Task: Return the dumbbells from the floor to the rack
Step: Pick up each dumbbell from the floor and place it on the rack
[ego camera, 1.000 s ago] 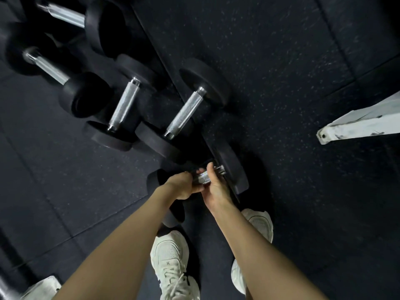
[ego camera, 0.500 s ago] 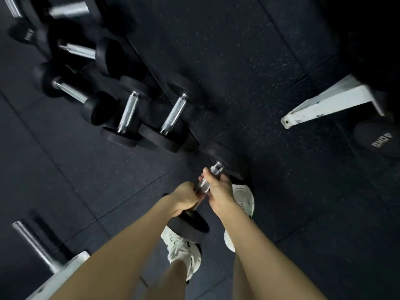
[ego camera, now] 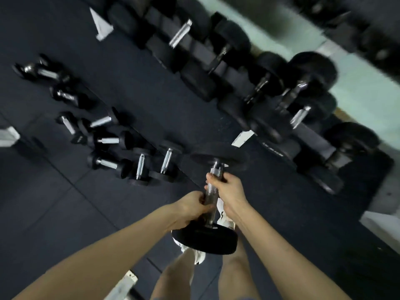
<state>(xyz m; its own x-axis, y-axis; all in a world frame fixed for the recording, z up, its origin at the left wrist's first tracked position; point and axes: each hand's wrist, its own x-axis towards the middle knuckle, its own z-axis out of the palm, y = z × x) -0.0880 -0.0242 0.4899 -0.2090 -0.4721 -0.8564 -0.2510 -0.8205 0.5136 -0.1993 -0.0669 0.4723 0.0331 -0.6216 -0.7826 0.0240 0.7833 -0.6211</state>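
Both my hands grip the chrome handle of a black dumbbell (ego camera: 205, 239), which hangs off the floor in front of my legs. My left hand (ego camera: 192, 207) holds the lower part of the handle and my right hand (ego camera: 227, 187) the upper part. The dumbbell points away from me, its far head (ego camera: 218, 156) toward the rack. The rack (ego camera: 244, 138), with white feet, runs diagonally across the upper right and carries several large black dumbbells (ego camera: 303, 87). Several smaller dumbbells (ego camera: 108, 163) lie on the floor at the left.
Dark rubber floor tiles (ego camera: 65, 213) cover the room. White frame feet show at the far left (ego camera: 6, 136), at the bottom (ego camera: 123, 286) and at the top (ego camera: 100, 24). My white shoes (ego camera: 225, 219) are under the dumbbell. A pale wall (ego camera: 357, 83) stands behind the rack.
I have lifted the dumbbell off the floor with both hands and stood up. My view has swung up and right, so the loaded rack has come into sight.
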